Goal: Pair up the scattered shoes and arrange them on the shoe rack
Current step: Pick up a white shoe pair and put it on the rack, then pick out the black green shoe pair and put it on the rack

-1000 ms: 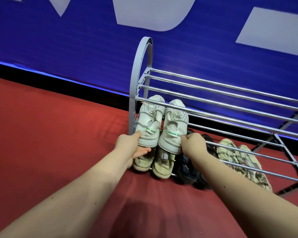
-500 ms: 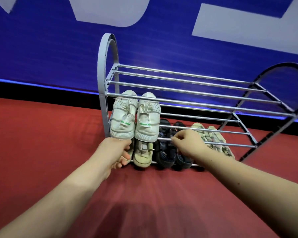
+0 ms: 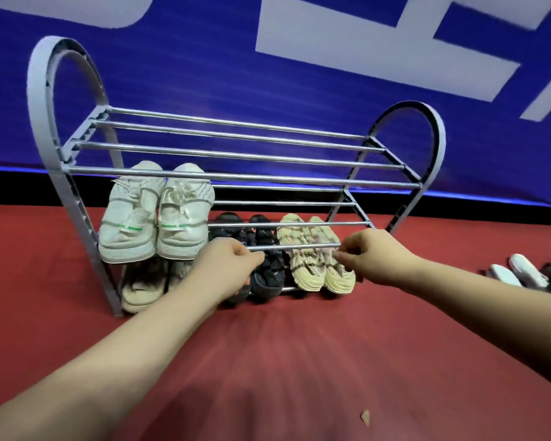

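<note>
Red carpet [image 3: 283, 361] and a blue banner [image 3: 204, 74] with white lettering are being shown as floor and backdrop.

Head view:
- shoe rack [image 3: 35, 97] is standing on the carpet against the banner. Grey arched ends, chrome rods. Nothing is being carried on the top tier.
- white sneakers [image 3: 178, 227] are sitting as a pair at the left end of the middle tier, side by side and touching, heels toward the camera, toes tucked under the top tier's front rod.
- beige shoes [image 3: 143, 281] are sitting directly below them on the bottom tier, partly shadowed.
- black sandals [image 3: 268, 275] are placed mid bottom tier, with cream sandals [image 3: 309, 265] just beside them on the right. Each pair is together.
- front rod [image 3: 296, 247] of the middle tier is being pinched by the right hand [image 3: 379, 259], thumb above and fingers [image 3: 341, 256] below, narrow.
- left hand [image 3: 226, 268] is being held at the same rod, just right of the sneakers. Its fingers [image 3: 256, 256] are curled with the tips at the rod; an actual grip cannot be told.
- white slippers [image 3: 522, 268] are lying on the carpet well to the right of the rack, off it, beside a dark item too blurred to identify.
- small tan scrap [image 3: 365, 416] is lying on the carpet near the camera.
</note>
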The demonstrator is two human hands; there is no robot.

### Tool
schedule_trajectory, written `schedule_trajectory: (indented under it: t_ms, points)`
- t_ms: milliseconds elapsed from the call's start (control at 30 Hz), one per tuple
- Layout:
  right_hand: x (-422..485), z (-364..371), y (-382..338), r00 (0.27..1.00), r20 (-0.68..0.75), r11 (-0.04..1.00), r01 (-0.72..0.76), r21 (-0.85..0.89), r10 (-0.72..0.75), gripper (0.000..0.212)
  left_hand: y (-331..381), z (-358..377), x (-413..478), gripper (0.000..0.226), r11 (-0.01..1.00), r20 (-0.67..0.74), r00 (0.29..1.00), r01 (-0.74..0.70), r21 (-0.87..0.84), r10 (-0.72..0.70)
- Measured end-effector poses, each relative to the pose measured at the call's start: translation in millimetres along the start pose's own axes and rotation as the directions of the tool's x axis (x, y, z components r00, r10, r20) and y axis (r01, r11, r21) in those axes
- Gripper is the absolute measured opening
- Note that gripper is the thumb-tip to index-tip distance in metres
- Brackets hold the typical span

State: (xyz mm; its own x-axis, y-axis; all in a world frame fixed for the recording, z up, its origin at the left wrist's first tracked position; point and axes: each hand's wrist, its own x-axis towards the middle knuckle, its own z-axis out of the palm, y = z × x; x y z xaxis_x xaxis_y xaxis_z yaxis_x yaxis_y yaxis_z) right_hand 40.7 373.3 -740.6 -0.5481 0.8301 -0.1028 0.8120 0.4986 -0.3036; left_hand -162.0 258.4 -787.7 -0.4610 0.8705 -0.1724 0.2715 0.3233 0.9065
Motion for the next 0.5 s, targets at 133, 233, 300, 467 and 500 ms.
schedule_trajectory:
  t_ms: [133,233,300,467,500]
  points:
    - [-16,-30,59,0.998,-0.008,0.995,-0.058,-0.078,0.058,0.028,35,43,5,0.029,0.983,0.053,0.993,-0.116,0.141,0.110]
    - [-30,-52,113,0.992,-0.035,0.989,-0.121,-0.081,0.118,0.027,61,86,8,0.033,0.966,0.090,0.983,-0.174,0.190,0.159]
    - [-42,-60,148,0.986,-0.046,0.985,-0.164,-0.049,0.162,0.025,75,118,10,0.036,0.955,0.136,0.976,-0.197,0.224,0.169]
    - [-64,-70,249,0.965,-0.071,0.967,-0.250,0.056,0.254,0.024,115,218,16,0.032,0.912,0.241,0.948,-0.277,0.302,0.208]
    - [-67,-70,271,0.963,-0.070,0.963,-0.254,0.091,0.261,0.025,124,242,19,0.031,0.905,0.247,0.944,-0.289,0.312,0.216]
